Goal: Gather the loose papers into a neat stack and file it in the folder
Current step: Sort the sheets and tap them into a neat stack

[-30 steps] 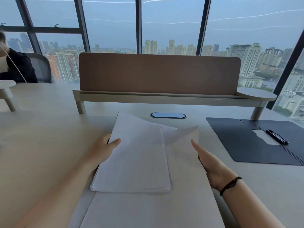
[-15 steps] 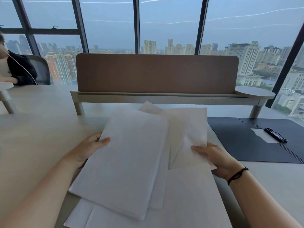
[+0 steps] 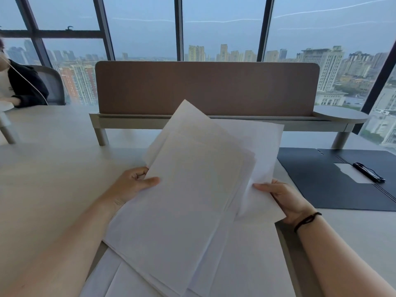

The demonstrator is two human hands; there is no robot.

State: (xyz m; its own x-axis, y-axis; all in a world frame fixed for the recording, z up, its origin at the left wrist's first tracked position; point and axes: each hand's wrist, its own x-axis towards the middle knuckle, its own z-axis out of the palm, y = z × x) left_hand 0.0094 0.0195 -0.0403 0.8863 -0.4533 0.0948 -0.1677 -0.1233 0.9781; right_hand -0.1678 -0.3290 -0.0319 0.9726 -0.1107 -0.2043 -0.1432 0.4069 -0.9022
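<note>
- The loose papers (image 3: 192,189) are a fanned, skewed sheaf of white sheets, raised and tilted over the worktop (image 3: 53,168), corners pointing different ways; more sheets lie flat beneath, near the bottom edge.
- The left hand (image 3: 132,185) pinches the sheaf's left edge, thumb on top.
- The right hand (image 3: 285,200) grips the right edge of the rightmost sheets, thumb over them.
- Paper this thin looks light, floppy and prone to sliding sheet on sheet; holding opposite long edges and tapping the bottom edge on the worktop would likely square it.
- The dark folder (image 3: 321,179) lies open to the right, well apart, with a black clip (image 3: 368,172) on its inner panel.
</note>
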